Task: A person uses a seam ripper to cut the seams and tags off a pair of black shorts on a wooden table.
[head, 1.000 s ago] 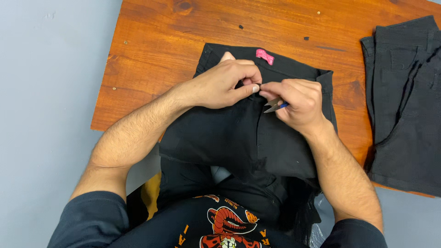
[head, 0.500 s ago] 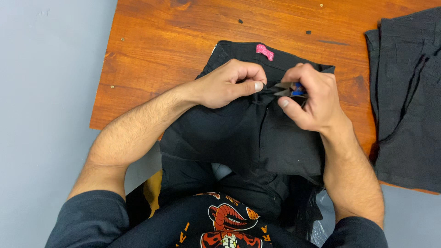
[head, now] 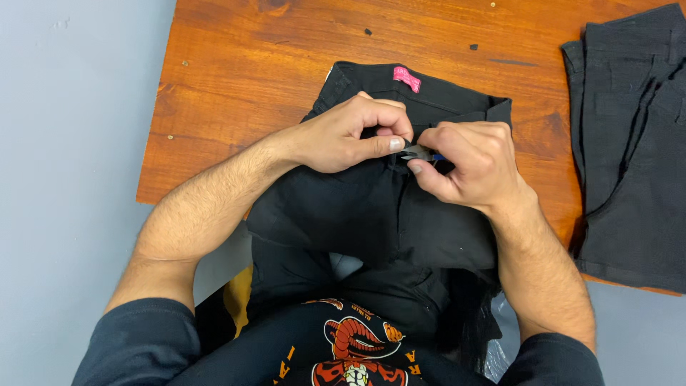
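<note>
A pair of black trousers (head: 371, 214) lies waistband-up on a wooden table (head: 257, 64), with a pink label (head: 407, 78) inside the waistband. My left hand (head: 343, 136) pinches the fabric at the fly, just below the waistband. My right hand (head: 468, 164) is closed around a small metal tool with a blue handle (head: 423, 154). Its tip meets the cloth right by my left thumb. Most of the tool is hidden in my fist.
A second folded pile of black trousers (head: 632, 143) lies at the table's right edge. The table's left edge borders a grey floor (head: 64, 179). The trousers' legs hang off the near edge onto my lap.
My right hand has turned over and closed more tightly on the tool, shifting its tip a little nearer my left thumb. My left hand keeps its pinch on the fabric.
</note>
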